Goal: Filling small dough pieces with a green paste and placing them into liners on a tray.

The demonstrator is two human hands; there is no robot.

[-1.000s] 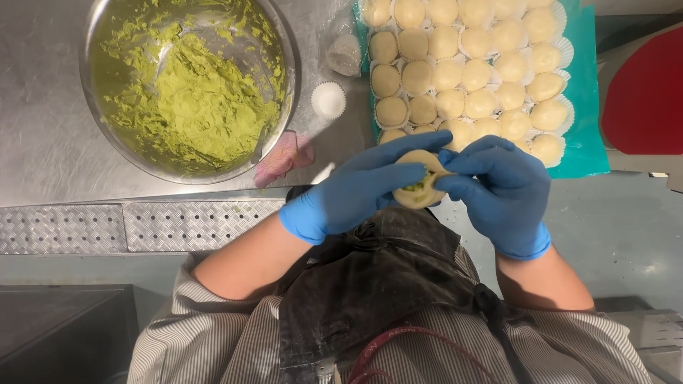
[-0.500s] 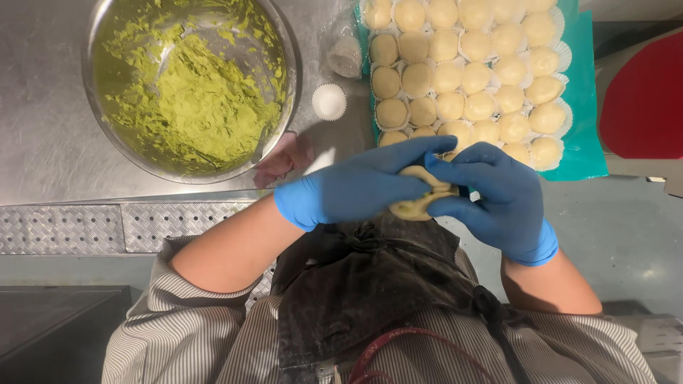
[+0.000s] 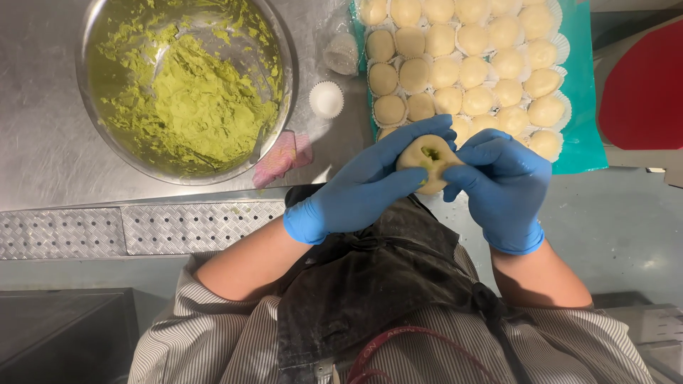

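A round piece of pale dough with green filling (image 3: pixel 427 162) is held between both hands in blue gloves, in front of the person's chest and just below the tray. The left hand (image 3: pixel 370 188) is cupped under and around it, so the piece is supported from below; the fingers of the right hand (image 3: pixel 501 185) are pinched on its edge, where a small opening with green paste is seen on top. Both hands are closed on this one piece.

One large round metal bowl of green paste (image 3: pixel 186 89) is placed on the steel counter (image 3: pixel 43 142), within reach of the left hand. One empty white paper cup (image 3: pixel 326 99) and one pink cloth (image 3: pixel 282 154) are lying just beside the bowl. On one teal tray (image 3: pixel 580 92), about twenty-three finished pale dough balls in paper cups (image 3: pixel 462 67) are set in close rows; some are hidden by the hands.
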